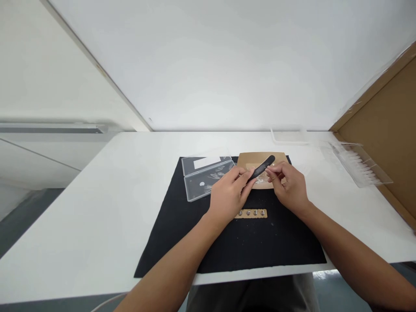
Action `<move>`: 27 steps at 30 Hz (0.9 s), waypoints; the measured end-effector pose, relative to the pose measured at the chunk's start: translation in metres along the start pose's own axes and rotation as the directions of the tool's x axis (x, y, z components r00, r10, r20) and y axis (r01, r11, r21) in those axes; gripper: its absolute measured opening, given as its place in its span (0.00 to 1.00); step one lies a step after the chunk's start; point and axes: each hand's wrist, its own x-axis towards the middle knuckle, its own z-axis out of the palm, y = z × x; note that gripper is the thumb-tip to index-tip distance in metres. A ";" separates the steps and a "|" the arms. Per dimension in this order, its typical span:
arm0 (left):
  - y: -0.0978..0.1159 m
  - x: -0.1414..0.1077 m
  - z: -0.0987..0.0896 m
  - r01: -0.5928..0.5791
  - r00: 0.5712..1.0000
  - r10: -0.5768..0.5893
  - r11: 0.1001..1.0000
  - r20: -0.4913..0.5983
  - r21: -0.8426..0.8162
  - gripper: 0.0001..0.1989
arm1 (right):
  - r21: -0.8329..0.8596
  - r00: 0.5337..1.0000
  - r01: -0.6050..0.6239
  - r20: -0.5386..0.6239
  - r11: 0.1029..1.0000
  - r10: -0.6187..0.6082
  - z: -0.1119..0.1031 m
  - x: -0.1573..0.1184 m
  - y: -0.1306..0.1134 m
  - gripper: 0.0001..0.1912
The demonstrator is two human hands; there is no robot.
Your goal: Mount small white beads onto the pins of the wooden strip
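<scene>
Two pinches: your left hand (226, 196) seemingly steadies the black strip (264, 165) for your right hand (290, 185), its fingertips pressed together alongside.

Cannot make out the tiny contents of the fingertips of the right hand (288, 184). Cannot see the lower end of the black curved tool (265, 164), covered by the left hand (229, 193), or the cardboard strip (251, 216)'s left end, likewise covered. Loses the cardboard panel (386, 125) past the right edge.
</scene>
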 end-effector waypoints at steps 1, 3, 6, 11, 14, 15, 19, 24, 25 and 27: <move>0.000 -0.001 0.001 0.004 1.000 -0.004 1.000 -0.006 -0.021 0.13 | -0.004 1.000 0.005 0.002 1.000 -0.005 0.000 0.000 0.000 0.09; 0.001 -0.002 0.003 0.016 1.000 -0.017 0.998 -0.025 -0.063 0.11 | -0.016 1.000 0.020 0.003 1.000 -0.020 -0.001 0.000 -0.001 0.09; 0.003 -0.003 0.005 0.040 0.998 -0.045 0.995 -0.046 -0.093 0.10 | -0.060 0.998 0.055 -0.021 0.997 -0.057 -0.001 0.000 -0.001 0.08; 0.005 -0.003 0.004 0.055 0.997 -0.060 0.994 -0.045 -0.099 0.10 | -0.191 0.989 0.124 -0.060 0.974 -0.138 0.003 0.000 -0.001 0.07; 0.007 -0.003 0.005 0.070 0.996 -0.074 0.993 -0.040 -0.095 0.10 | -0.260 0.984 0.131 -0.086 0.957 -0.158 0.006 0.000 0.001 0.07; 0.007 -0.003 0.005 0.070 0.997 -0.074 0.994 -0.036 -0.087 0.11 | -0.279 0.983 0.131 -0.091 0.951 -0.162 0.006 0.000 0.001 0.07; 0.008 -0.004 0.005 0.064 0.998 -0.064 0.997 -0.014 -0.038 0.11 | -0.328 0.988 0.123 -0.047 0.937 -0.146 0.008 0.003 0.002 0.09; 0.007 -0.005 0.006 0.045 0.999 -0.045 0.996 0.000 0.079 0.11 | -0.299 0.986 0.164 0.069 0.940 -0.150 0.009 0.006 -0.001 0.12; 0.007 -0.005 0.006 0.046 0.999 -0.046 0.995 0.001 0.089 0.11 | -0.272 0.984 0.171 0.091 0.947 -0.151 0.008 0.006 -0.002 0.12; 0.008 -0.005 0.007 0.048 0.999 -0.047 0.994 -0.005 0.099 0.11 | -0.230 0.982 0.168 0.128 0.959 -0.142 0.008 0.005 -0.004 0.11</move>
